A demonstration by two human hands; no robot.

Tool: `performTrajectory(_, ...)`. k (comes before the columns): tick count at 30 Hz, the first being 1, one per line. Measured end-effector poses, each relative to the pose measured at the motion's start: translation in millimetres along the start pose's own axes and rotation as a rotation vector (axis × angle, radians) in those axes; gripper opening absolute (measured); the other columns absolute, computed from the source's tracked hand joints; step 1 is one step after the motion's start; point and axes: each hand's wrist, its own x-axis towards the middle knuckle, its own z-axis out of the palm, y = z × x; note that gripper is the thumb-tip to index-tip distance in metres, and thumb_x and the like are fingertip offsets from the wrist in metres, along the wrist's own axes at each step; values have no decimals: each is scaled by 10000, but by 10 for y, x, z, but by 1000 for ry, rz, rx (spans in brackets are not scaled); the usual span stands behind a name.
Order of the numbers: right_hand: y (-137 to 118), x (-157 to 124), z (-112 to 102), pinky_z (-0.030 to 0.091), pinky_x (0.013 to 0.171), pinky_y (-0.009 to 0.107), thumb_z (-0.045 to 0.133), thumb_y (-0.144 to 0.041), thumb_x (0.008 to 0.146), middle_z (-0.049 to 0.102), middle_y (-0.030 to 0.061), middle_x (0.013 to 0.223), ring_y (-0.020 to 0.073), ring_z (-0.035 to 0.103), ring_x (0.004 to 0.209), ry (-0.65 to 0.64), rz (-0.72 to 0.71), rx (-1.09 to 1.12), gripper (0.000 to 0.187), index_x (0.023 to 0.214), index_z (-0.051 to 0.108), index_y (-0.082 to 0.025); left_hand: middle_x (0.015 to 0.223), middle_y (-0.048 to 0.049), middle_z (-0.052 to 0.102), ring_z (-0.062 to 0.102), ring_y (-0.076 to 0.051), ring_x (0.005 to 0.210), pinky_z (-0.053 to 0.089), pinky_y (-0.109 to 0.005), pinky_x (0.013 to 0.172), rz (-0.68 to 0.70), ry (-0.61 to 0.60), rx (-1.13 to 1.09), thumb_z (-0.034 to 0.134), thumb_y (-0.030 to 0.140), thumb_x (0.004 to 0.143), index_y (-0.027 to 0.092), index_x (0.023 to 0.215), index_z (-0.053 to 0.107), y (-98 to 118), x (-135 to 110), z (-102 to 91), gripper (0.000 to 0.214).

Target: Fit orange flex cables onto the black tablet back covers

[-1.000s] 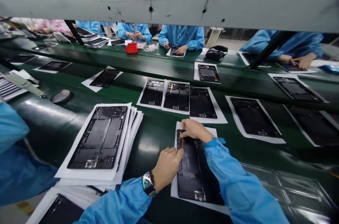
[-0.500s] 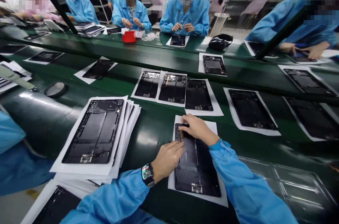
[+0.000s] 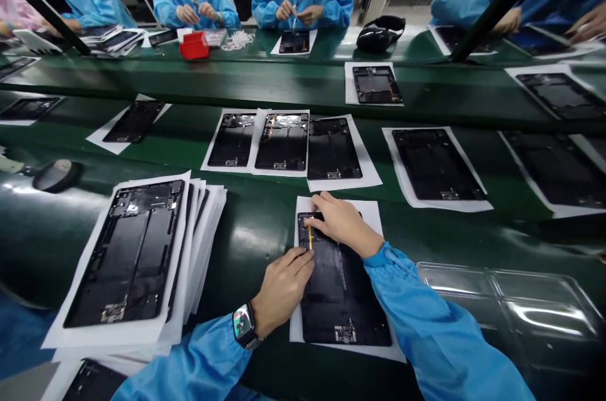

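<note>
In front of me a black tablet back housing (image 3: 353,300) lies on a white sheet (image 3: 372,210), its inner side up. A thin orange flex cable (image 3: 310,238) runs along its upper left part. My left hand (image 3: 285,284), a smartwatch (image 3: 243,321) on its wrist, has its fingers closed at the cable's lower end. Reaching over the housing's top, my right hand (image 3: 344,224) presses its thumb by the cable's upper end, with the index finger bent at the housing's top edge. What lies under that thumb is partly hidden.
A stack of housings (image 3: 135,249) with paper sheets between them stands at the left. Beyond my hands, several more housings (image 3: 331,151) lie on sheets. A clear plastic tray (image 3: 530,306) is at the right. Co-workers in blue sit across the green bench (image 3: 255,82).
The view has tilted down and turned slightly right. My hands stay at the orange cable with little change in grip. Across the bench, a co-worker's hands now hold a thin pale item.
</note>
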Motion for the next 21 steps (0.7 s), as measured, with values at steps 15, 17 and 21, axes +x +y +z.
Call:
performTrajectory(15, -51, -6, -50, 297, 550, 293, 642, -406, 898, 561, 27, 965, 172, 576, 683, -5, 12, -24, 249, 993, 545, -198, 1155, -97, 671, 600, -235, 1092, 563, -335, 858, 50, 7, 75, 465, 113, 969, 92, 1054, 655, 48, 61, -21, 209)
performTrajectory(17, -79, -26, -86, 340, 579, 298, 622, -364, 910, 555, 61, 992, 196, 584, 731, 7, 37, -34, 223, 1009, 562, -174, 1130, -98, 676, 604, -241, 1076, 567, -343, 852, 52, -25, 55, 497, 175, 972, 94, 1046, 657, 44, 100, -85, 194)
performTrajectory(21, -101, -170, -181, 413, 725, 289, 448, -61, 906, 557, 107, 1023, 208, 578, 880, 55, 30, 89, 231, 1074, 592, -130, 1193, -99, 643, 567, -233, 1140, 554, -355, 906, 20, -140, -38, 503, 234, 974, 122, 1145, 625, -13, 138, -230, 238)
